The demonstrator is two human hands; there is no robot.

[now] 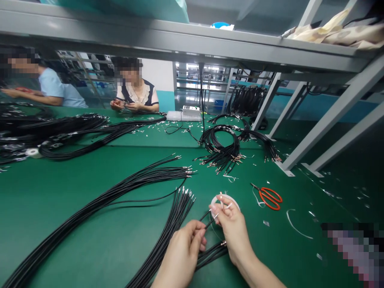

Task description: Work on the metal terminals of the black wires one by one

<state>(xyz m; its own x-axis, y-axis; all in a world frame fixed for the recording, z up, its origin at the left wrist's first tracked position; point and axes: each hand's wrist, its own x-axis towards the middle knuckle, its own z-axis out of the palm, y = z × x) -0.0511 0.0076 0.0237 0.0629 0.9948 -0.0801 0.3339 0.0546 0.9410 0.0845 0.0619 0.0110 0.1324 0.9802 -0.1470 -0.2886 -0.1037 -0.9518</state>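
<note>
Slippage from any slack pinch is concerning me: closed left hand (187,248) is gripping thin black cable (210,223), curled right hand (232,226) nipping copper-coloured metal tip (221,195).

You have a thin black cable (209,224) gripped close to its end, raised over the near part of the green worktop (45,192). It slants up and to the right, its bare silvery tip pointing away from the worktop's near edge. Just beyond that tip, you pinch a small white-and-copper piece (221,197) upright; its exact shape is partly covered. Around and behind it shows a white ring (235,201), round and narrow-rimmed, partly hidden; whether it rests on the worktop or hangs from your grip, you cannot tell. A second dark cable (205,216) runs alongside the first, its end close to the ring.
</note>
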